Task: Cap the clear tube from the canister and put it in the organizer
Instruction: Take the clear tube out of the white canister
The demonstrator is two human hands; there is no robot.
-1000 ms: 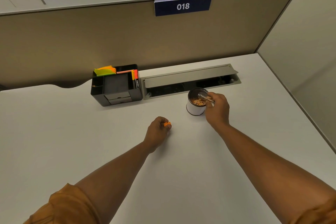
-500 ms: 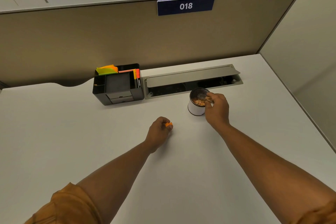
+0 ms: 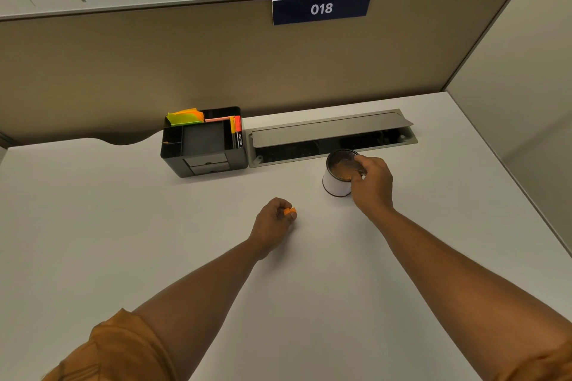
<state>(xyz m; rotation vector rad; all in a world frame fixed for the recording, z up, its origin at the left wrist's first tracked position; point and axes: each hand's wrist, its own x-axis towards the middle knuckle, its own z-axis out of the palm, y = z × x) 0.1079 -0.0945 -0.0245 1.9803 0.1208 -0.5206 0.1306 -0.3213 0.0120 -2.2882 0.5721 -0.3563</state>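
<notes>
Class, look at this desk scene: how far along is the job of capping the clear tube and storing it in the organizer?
Done: the left hand already holds the orange cap. In hand: the right hand is at the canister, fingers on the clear tube, which is partly inside it. Left: lift the tube out, fit the cap, and place it in the black organizer, where no tube shows.

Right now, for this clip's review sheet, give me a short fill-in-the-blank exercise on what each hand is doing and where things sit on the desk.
1. The left hand pinches a small cap coloured ____.
2. The right hand reaches into the open top of the white ____.
3. The black organizer sits on the desk to the ____ of the canister.
4. The blue sign on the partition reads ____.

Missing words: orange; canister; left; 018
</notes>
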